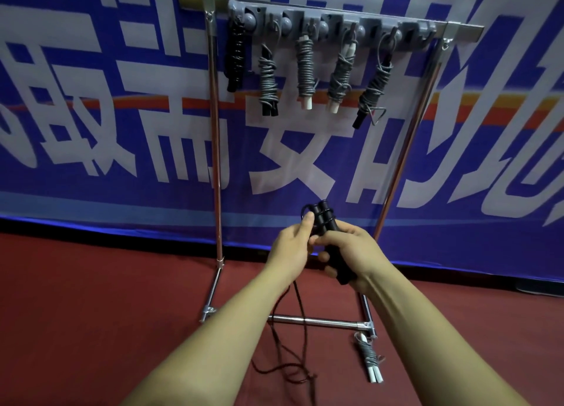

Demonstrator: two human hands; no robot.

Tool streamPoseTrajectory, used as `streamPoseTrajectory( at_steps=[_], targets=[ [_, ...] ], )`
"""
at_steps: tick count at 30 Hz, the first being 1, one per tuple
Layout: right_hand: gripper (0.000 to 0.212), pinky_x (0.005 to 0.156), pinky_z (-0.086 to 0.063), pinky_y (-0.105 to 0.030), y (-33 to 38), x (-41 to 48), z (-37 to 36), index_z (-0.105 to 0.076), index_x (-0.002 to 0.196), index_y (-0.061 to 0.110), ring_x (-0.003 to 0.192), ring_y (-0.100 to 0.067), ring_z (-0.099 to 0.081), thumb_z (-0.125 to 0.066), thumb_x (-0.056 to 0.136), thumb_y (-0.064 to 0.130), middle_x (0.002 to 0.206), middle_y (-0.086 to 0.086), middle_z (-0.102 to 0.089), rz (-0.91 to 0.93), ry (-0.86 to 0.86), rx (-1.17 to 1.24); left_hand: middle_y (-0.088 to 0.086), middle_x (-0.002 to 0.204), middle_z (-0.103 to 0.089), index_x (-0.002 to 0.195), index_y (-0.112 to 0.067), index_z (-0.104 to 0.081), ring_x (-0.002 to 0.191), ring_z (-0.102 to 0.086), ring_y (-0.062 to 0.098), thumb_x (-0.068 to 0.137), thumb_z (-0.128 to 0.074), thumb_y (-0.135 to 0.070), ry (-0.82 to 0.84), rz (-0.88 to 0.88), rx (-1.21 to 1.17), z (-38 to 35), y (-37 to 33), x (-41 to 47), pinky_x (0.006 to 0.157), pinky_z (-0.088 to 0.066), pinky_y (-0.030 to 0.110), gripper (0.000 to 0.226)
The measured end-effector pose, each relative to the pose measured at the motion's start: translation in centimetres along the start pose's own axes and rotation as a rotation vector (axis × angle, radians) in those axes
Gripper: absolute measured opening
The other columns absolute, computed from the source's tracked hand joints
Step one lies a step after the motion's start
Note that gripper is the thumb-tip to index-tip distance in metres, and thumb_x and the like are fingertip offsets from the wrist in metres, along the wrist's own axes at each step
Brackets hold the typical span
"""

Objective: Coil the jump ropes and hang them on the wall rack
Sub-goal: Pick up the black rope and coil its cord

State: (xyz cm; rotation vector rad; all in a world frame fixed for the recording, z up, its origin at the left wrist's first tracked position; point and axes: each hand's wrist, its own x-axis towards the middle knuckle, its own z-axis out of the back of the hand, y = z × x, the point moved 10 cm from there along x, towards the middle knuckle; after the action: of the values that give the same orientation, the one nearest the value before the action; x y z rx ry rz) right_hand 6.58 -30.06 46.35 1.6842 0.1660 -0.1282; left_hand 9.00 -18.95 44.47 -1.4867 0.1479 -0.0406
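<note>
Two black jump rope handles (324,219) stand side by side between my hands, a turn or two of dark cord around their tops. My right hand (351,253) grips the lower part of the handles. My left hand (293,244) pinches the cord beside them, thumb up against the top. The rest of the dark rope (293,360) hangs down and lies loose on the floor. Above, the grey hook rack (329,24) on the metal stand holds several coiled ropes (305,70).
A coiled grey rope with white handles (370,360) lies on the red floor by the stand's right foot. The stand's chrome posts (215,149) and low crossbar (317,321) are in front of a blue banner (91,131).
</note>
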Motion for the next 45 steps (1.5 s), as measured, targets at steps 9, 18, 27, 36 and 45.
streamPoseTrajectory(
  at_steps=[9,18,27,36,45],
  targets=[
    [0.009,0.044,-0.034,-0.026,-0.1,-0.1,3.3,-0.055,0.088,0.004,0.048,-0.020,-0.046,-0.060,0.081,0.003,0.068,-0.012,-0.064,-0.078,-0.209,-0.119,-0.004,0.056,-0.045,0.066,-0.018,-0.052,0.060,-0.045,0.020,0.101,-0.043,-0.056,0.064,-0.122,0.575,-0.4,-0.6,-0.2,0.056,-0.031,0.034,0.052],
    [0.050,0.072,-0.058,-0.039,1.0,2.1,2.2,-0.045,0.137,0.043,0.083,-0.021,-0.065,-0.050,0.089,0.029,0.110,0.000,-0.067,0.075,-0.011,-1.322,-0.010,0.065,-0.052,0.078,-0.025,-0.057,0.069,-0.049,0.014,0.102,-0.045,-0.048,0.220,-0.504,1.085,-1.9,-6.2,-0.6,0.065,-0.035,0.033,0.035],
    [0.018,0.061,-0.052,-0.034,3.0,0.4,1.2,-0.057,0.082,0.037,0.059,-0.015,-0.059,-0.057,0.086,0.019,0.073,0.004,-0.064,-0.107,0.391,-1.447,-0.008,0.068,-0.064,0.073,-0.026,-0.068,0.064,-0.057,0.004,0.083,-0.072,-0.058,0.271,-0.468,0.792,-1.4,-6.7,0.1,0.058,-0.045,0.026,0.034],
    [0.036,0.049,-0.039,-0.028,0.8,-2.5,-0.6,-0.068,0.060,0.031,0.045,-0.016,-0.045,-0.057,0.084,0.006,0.055,-0.001,-0.055,-0.215,0.540,-1.048,-0.006,0.058,-0.040,0.073,-0.019,-0.056,0.053,-0.036,0.011,0.081,-0.082,-0.032,0.430,-0.199,0.164,-2.3,-5.5,1.2,0.056,-0.037,0.025,0.031],
    [0.045,0.044,-0.032,-0.027,4.8,-2.2,-1.3,-0.052,0.116,0.018,0.047,-0.020,-0.040,-0.063,0.079,-0.005,0.067,-0.013,-0.057,0.077,0.293,-0.635,-0.008,0.053,-0.035,0.071,-0.024,-0.049,0.043,-0.022,0.004,0.099,-0.056,-0.034,0.283,0.130,-0.294,-1.3,-1.2,1.2,0.043,-0.012,0.021,0.031]
  ],
)
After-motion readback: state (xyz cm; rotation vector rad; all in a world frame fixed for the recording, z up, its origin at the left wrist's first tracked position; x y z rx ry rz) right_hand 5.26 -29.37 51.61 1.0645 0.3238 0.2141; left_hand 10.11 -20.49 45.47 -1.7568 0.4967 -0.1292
